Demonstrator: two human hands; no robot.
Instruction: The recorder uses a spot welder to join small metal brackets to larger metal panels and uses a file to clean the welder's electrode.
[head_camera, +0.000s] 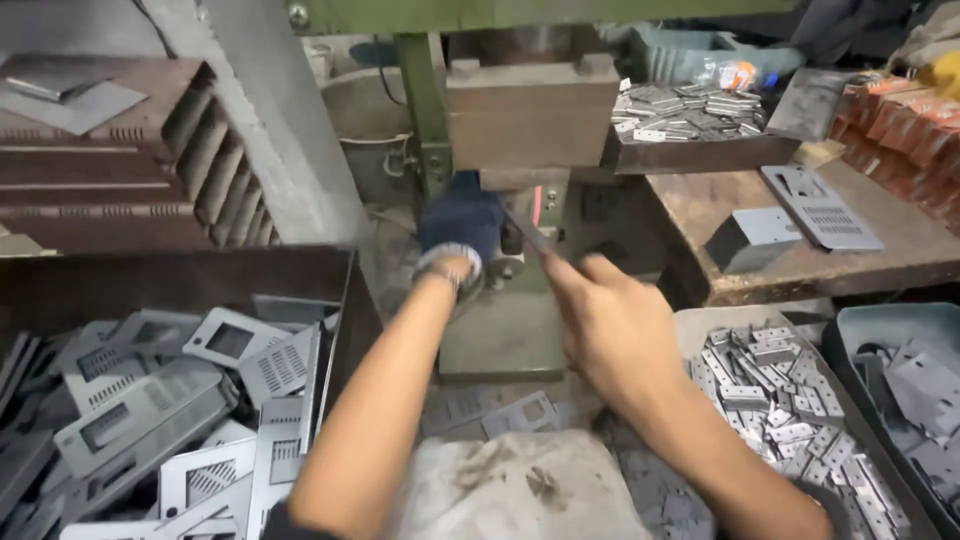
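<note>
While both arms reach forward into the mouth of the press (505, 130), the step in hand looks like seating or clearing a piece under the ram, judging from how the hands meet at the die. From the head camera, the left hand (458, 232), in a dark blue glove, is curled close at the die area just below the brown ram block; whether it grips a part there I cannot tell, since the glove hides the fingers. The bare right hand (600, 320) is clenched round a thin dark rod (527, 235), whose tip points up and left toward the glove, near it or touching. A next move here would call for a steady, small push with the rod and both hands clear of the ram. Punched grey plates (170, 410) fill the bin at the left; small metal clips (780, 390) lie in a tray at the right.
</note>
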